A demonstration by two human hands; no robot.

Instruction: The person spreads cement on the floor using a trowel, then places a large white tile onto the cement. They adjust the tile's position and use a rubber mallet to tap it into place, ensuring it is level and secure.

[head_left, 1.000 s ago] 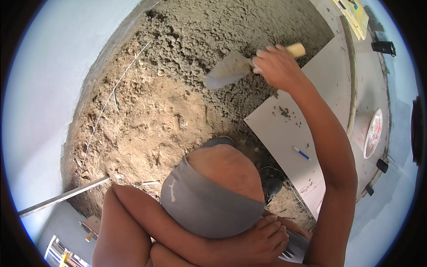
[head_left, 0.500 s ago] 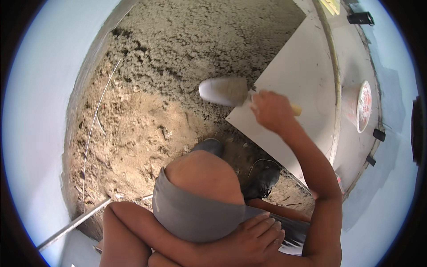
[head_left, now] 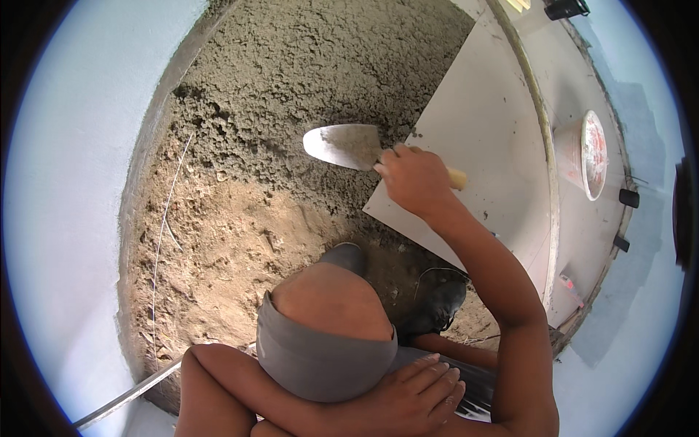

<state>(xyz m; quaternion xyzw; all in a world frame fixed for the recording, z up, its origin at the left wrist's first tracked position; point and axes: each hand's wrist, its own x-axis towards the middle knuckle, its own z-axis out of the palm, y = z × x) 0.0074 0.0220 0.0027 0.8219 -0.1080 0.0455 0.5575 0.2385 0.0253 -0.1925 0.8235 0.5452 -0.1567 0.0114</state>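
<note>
My right hand (head_left: 415,178) is closed round the pale wooden handle of a trowel (head_left: 342,144). The trowel's broad, rounded metal blade points left, above the grey, crumbly wet mortar (head_left: 320,65); whether it touches the mortar I cannot tell. Grey residue clings to part of the blade. My left forearm lies across in front of me, and my left hand (head_left: 422,390) lies flat beside my bent knee, its fingers stretched out and holding nothing.
Dry sandy ground (head_left: 218,226) borders the mortar, with a thin wire (head_left: 162,233) on it. A white board (head_left: 473,124) lies on the right. Beyond a raised edge stands a white bucket (head_left: 579,156). A metal bar (head_left: 131,393) slants at lower left; walls curve along both sides.
My right hand and the trowel have moved left, and the blade looks sharper than before. The whole view has shifted slightly. My left hand stays resting.
</note>
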